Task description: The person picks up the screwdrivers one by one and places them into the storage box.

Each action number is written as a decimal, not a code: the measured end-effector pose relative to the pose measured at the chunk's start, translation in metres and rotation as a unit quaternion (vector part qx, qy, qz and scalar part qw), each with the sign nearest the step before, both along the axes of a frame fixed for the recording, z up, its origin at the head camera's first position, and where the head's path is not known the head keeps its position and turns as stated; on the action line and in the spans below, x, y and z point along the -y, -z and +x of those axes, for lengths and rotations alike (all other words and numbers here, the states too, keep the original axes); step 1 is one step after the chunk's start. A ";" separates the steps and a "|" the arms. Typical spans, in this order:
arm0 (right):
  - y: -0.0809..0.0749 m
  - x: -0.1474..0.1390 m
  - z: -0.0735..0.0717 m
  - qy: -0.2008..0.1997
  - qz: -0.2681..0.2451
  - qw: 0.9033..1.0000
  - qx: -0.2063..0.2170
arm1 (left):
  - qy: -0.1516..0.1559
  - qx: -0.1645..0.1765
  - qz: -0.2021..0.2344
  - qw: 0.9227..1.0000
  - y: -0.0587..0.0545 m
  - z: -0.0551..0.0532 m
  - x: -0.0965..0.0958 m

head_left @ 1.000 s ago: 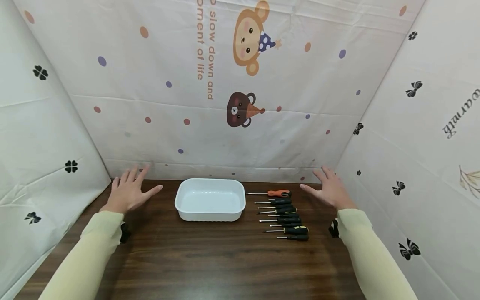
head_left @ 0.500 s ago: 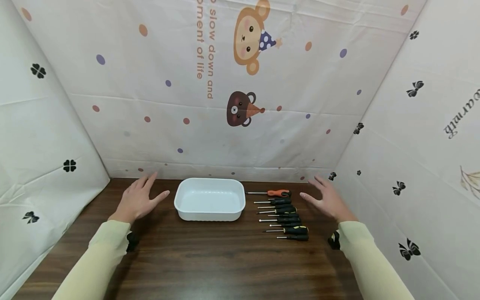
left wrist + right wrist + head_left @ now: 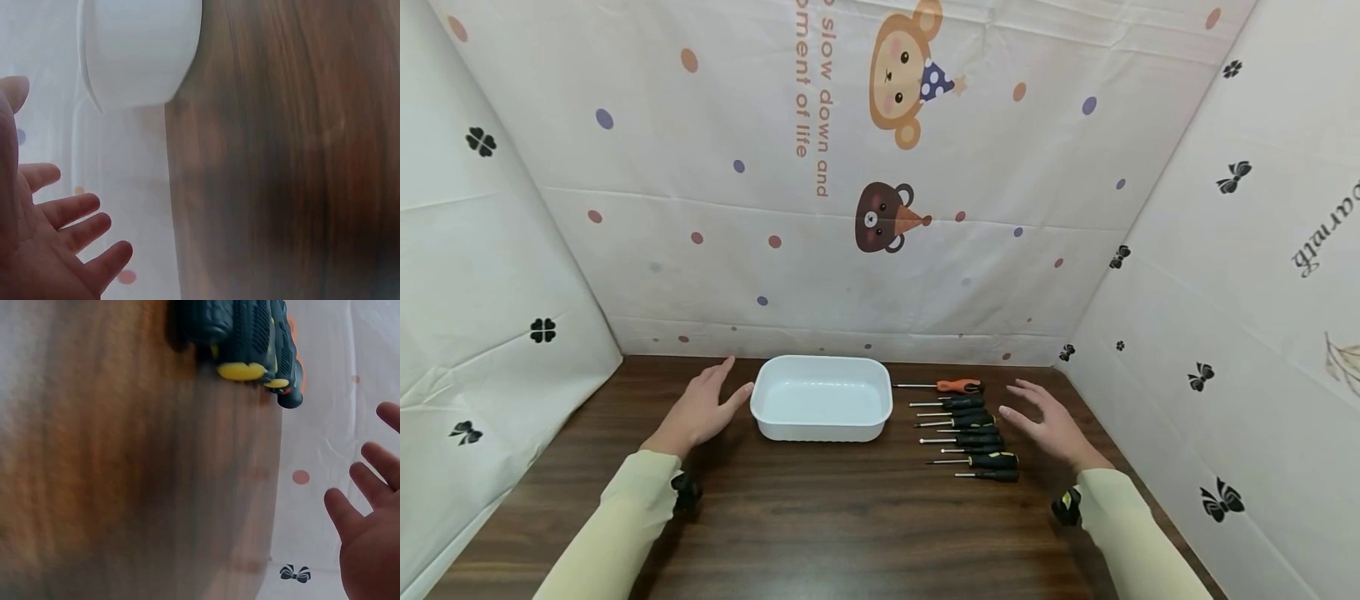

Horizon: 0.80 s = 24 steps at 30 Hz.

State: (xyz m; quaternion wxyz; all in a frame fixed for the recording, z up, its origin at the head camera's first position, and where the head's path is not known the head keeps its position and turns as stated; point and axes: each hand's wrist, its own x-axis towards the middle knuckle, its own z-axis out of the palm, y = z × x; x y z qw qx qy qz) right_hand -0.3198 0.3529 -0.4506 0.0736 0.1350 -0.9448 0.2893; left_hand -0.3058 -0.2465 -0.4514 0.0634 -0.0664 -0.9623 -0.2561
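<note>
A white rectangular plastic tub (image 3: 820,432) stands on the dark wood table, near its back edge. My left hand (image 3: 696,410) is just left of it, fingers extended and thumb pointing at the tub's left rim, holding nothing. To the tub's right lies a column of several screwdrivers (image 3: 973,422), shafts pointing left. The farthest screwdriver (image 3: 958,386) has an orange handle; the others have black ones, some with yellow marks. My right hand (image 3: 1048,423) hovers right of the handles with relaxed, spread fingers and holds nothing. In the right wrist view the handle ends (image 3: 240,370) show at the top.
The wood table (image 3: 820,517) reaches toward me in front of the tub. Behind it hangs a pale printed cloth (image 3: 820,275), with further cloth walls (image 3: 1157,350) at the left and right sides.
My left hand has moved right and nearer to me, up beside the tub. My right hand has come down and toward me, closer to the screwdriver handles. Tub and screwdrivers stay put.
</note>
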 end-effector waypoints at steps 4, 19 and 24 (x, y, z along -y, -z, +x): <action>0.006 0.001 0.007 -0.010 -0.022 1.000 0.006 | 0.000 0.008 0.027 1.000 0.005 -0.003 -0.005; 0.019 0.007 0.026 -0.034 -0.048 0.998 -0.007 | -0.010 0.055 0.183 0.981 0.012 -0.009 -0.018; 0.019 0.007 0.031 -0.031 -0.046 0.998 -0.018 | 0.006 0.082 0.226 0.971 0.018 -0.014 -0.015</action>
